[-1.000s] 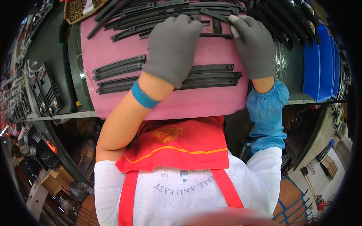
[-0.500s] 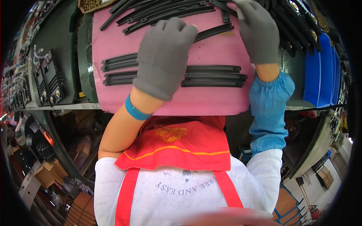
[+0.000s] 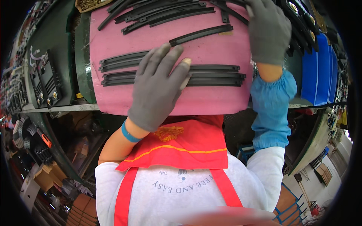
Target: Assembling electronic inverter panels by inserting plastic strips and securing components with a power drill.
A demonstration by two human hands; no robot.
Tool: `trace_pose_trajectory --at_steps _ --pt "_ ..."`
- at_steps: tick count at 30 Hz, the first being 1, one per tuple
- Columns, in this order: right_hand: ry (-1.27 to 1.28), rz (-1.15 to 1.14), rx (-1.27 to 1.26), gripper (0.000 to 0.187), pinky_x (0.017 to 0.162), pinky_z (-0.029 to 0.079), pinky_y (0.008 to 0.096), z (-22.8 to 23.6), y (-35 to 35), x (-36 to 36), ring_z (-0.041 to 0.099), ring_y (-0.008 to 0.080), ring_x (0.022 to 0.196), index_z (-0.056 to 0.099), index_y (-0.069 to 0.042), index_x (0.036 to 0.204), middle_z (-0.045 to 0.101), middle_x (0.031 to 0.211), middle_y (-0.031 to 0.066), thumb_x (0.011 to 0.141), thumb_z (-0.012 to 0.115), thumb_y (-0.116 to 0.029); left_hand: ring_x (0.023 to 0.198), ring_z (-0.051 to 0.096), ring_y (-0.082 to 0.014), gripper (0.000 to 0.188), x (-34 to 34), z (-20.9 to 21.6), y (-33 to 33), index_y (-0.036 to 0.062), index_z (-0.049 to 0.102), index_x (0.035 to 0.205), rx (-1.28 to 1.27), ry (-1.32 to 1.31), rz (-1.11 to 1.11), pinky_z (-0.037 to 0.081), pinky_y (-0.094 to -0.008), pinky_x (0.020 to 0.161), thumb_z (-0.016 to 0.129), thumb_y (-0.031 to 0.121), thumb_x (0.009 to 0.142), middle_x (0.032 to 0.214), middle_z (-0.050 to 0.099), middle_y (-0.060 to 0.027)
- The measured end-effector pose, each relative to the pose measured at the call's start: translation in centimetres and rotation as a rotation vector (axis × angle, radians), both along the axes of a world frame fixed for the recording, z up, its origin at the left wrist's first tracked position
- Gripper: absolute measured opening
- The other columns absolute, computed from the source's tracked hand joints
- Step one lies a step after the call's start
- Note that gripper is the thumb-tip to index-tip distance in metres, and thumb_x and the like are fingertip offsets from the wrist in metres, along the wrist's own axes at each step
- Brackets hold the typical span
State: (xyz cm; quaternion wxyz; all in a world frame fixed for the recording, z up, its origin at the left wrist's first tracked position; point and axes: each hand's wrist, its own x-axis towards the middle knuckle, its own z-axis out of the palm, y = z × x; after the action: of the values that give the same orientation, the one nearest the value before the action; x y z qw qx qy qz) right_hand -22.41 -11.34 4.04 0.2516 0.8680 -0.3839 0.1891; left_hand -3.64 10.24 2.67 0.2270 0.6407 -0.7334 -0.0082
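My left hand [image 3: 156, 88], in a grey knitted glove, hangs over two short rows of black curved strips [image 3: 215, 75] on a pink mat [image 3: 211, 101]. Its fingers are stretched out and slightly apart, holding nothing. Just beyond its fingertips, a single black strip [image 3: 201, 34] lies aslant. My right hand [image 3: 269, 34], gloved too, is at the far right edge of the mat. Its fingers are closed around the end of a black strip [image 3: 238, 2] at the picture's top edge; that grip is partly hidden. Another strip [image 3: 230, 12] slants beneath it.
A pile of black strips [image 3: 166, 15] covers the mat's far side. Blue bins [image 3: 318, 71] stand at the right, beside stacked dark parts [image 3: 301, 26]. A tray of small bits [image 3: 88, 4] is at the far left. Black parts with round brass-coloured pieces [image 3: 47, 81] lie left of the mat.
My left hand has drawn back toward me, and its fingers have opened out, leaving the slanting strip uncovered. My right hand has shifted to the right along the far edge.
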Motion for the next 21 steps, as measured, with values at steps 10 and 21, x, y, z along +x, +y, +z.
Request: trace_pose_trajectory --at_steps 10,21 --pt "-0.285 0.284 0.622 0.014 0.079 0.047 0.0421 -0.6 6.8 -2.1 0.062 0.0316 0.090 0.067 -0.010 0.100 0.065 0.094 0.0089 0.086 0.069 -0.015 0.140 0.039 -0.0404 0.058 5.4 4.2 3.2 0.0100 0.056 0.139 0.041 0.128 0.163 0.033 -0.0512 0.113 0.067 0.040 0.091 0.153 0.042 -0.0172" --pt "-0.349 0.163 0.179 0.027 0.095 0.046 0.0396 6.2 2.8 -6.2 0.062 0.0275 0.108 0.069 -0.010 0.110 0.066 0.115 0.0074 0.083 0.066 -0.007 0.131 0.053 -0.0295 0.044 9.4 7.9 -0.9 -0.0026 0.055 0.136 -0.050 0.552 0.189 0.041 -0.0371 0.107 0.058 0.006 0.093 0.139 0.056 -0.0193"
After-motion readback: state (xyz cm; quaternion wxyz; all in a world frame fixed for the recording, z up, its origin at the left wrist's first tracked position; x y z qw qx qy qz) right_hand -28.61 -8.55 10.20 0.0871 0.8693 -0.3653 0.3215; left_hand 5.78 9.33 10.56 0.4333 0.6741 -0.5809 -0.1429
